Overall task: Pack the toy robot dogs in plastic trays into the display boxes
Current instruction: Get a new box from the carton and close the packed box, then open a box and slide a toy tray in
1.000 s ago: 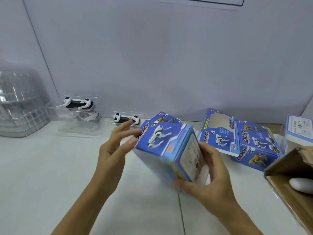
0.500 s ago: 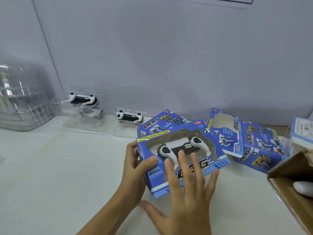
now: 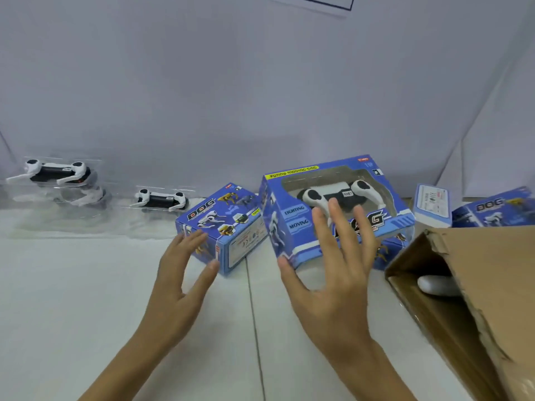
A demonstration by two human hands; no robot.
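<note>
Two spread hands hover, right hand (image 3: 333, 273) over the packed display box (image 3: 333, 215), left hand (image 3: 181, 273) near the closed box (image 3: 223, 227): best seat it flat beside that before reaching for a trayed dog (image 3: 160, 199).

A white table (image 3: 86, 299) with a thin seam down its middle fills the lower frame. At upper left, clear plastic trays (image 3: 58, 180) holding white toy robot dogs (image 3: 160, 199) line its back edge. At centre lies a closed blue box (image 3: 223, 227); right of it, a windowed display box (image 3: 333, 209) shows a dog inside. A brown cardboard carton (image 3: 469, 299) occupies the lower right.
</note>
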